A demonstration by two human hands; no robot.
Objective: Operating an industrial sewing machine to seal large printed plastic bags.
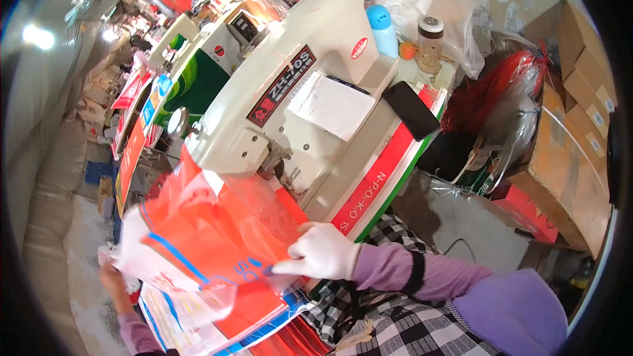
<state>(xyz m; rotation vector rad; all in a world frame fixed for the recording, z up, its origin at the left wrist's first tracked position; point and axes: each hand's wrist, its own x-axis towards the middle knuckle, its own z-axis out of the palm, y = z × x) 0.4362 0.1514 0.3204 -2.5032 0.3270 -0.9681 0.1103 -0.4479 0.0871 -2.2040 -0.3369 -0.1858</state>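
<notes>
An orange-red and white printed sack [191, 227] with blue marks lies across the front of a large cream sewing machine [310, 33]. Its upper edge runs up to the needle area, and part of it is smeared by motion. My right hand [323, 252], in a white glove, is closed on the sack's right side, just below the machine bed. At the sack's far left edge, my left hand [113, 283] grips it; the fingers are partly hidden and blurred. More printed sacks [257, 337] lie beneath, over my lap and checked apron [389, 320].
A black phone [411, 111], white paper [331, 107], a blue bottle [382, 29], an orange fruit [407, 51] and a lidded tumbler [430, 43] are on the machine table. Cardboard boxes [560, 165] and red string bundles [491, 89] stand right. Another workstation [198, 79] is beyond, left.
</notes>
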